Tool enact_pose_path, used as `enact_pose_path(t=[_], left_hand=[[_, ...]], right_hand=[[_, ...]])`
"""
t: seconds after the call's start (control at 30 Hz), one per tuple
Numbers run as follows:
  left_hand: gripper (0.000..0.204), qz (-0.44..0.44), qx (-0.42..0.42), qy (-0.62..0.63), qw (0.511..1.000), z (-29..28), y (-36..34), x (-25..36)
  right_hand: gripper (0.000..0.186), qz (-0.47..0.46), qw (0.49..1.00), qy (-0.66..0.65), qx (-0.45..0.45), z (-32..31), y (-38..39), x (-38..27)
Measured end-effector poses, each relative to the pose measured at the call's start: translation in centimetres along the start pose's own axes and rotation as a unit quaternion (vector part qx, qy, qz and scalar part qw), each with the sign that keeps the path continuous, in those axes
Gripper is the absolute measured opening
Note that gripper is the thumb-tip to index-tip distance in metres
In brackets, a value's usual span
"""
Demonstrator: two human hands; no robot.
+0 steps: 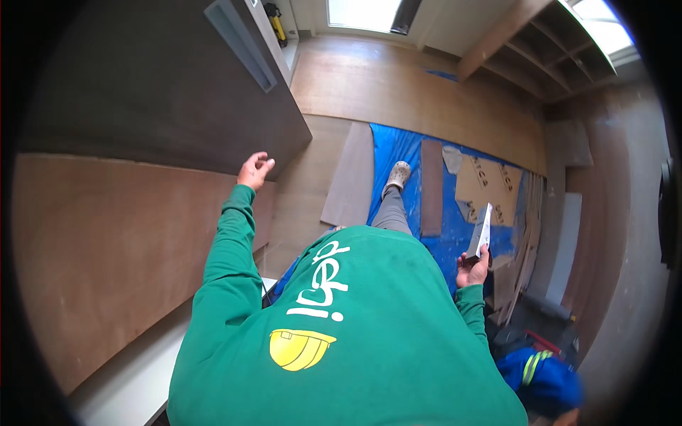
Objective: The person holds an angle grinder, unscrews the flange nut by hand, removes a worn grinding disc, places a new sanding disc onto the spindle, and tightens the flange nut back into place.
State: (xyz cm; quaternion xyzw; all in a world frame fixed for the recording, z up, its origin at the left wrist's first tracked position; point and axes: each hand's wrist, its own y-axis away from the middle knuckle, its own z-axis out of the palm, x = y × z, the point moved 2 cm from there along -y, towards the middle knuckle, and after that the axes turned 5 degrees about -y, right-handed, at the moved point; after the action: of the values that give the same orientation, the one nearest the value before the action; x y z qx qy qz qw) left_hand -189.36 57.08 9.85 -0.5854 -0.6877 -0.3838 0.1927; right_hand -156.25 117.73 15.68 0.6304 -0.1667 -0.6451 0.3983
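My right hand (474, 268) is closed around the lower end of a narrow, flat-sided, silver-white bar (482, 228). The bar points upward over the blue floor sheet; its exact kind is not clear. Off to the left, my left hand (256, 171) is held out with loosely bent fingers and thumb apart, nothing between them. It is close to the lower edge of a large dark panel (163, 92) that has a long pale recessed slot (245, 46). Whether the fingers touch the panel cannot be told.
Blue sheeting (444, 192) covers part of the floor, with loose boards (431, 188) and printed cardboard (490, 181) lying on it. A brown board (121, 255) runs along the left. A wooden shelf unit (547, 50) is at far right. Another person's blue, reflective-striped clothing (543, 376) shows at lower right.
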Motion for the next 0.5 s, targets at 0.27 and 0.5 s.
enact_pose_path(t=[0.27, 0.5], left_hand=[[0.049, -0.081, 0.18, 0.118, 0.973, 1.6, -14.6, 8.9], [0.04, -0.119, 0.145, 0.097, 0.977, 1.8, -18.5, 17.8]], right_hand=[[0.04, -0.004, 0.986, 0.157, -0.048, 25.4, -19.7, -11.4], [0.031, -0.044, 0.926, 0.297, -0.23, 56.6, -24.6, -18.9]])
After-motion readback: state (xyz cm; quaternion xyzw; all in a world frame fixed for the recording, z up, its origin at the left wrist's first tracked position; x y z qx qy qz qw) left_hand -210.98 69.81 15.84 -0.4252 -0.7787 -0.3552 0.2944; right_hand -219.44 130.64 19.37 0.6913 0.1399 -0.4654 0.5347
